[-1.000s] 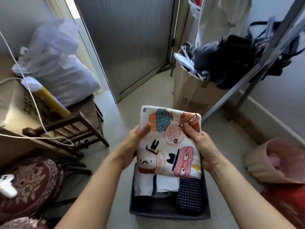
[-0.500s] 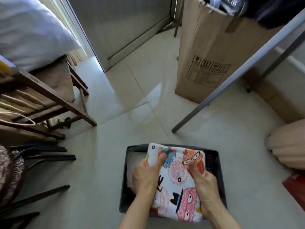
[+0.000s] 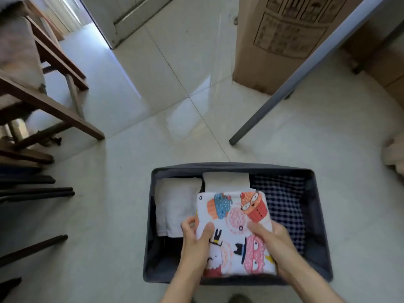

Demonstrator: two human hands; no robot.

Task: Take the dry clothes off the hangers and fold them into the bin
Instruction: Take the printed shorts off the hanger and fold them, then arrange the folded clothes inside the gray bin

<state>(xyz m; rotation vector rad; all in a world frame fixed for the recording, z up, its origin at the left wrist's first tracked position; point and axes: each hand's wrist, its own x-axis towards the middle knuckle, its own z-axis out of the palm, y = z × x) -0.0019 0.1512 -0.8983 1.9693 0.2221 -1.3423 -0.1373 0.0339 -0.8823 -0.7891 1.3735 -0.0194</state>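
Note:
A folded white cloth with cartoon cupcake prints (image 3: pixel 236 217) lies inside the dark grey bin (image 3: pixel 236 166) on the floor. My left hand (image 3: pixel 196 243) grips its left edge, thumb on top and fingers underneath. My right hand (image 3: pixel 273 241) holds its right edge the same way. Under and beside it in the bin lie a folded white garment (image 3: pixel 175 204), another white piece (image 3: pixel 226 181) at the back, and a dark checked garment (image 3: pixel 284 197) on the right.
A cardboard box (image 3: pixel 273 44) stands behind the bin, with a grey slanting rack leg (image 3: pixel 284 88) in front of it. Wooden furniture (image 3: pixel 43 84) and dark chair legs (image 3: pixel 37 191) are on the left. A pale object (image 3: pixel 393 152) sits at the right edge.
Both hands have carried the cupcake-print cloth down from chest height into the bin, and my view has tilted down toward the floor.

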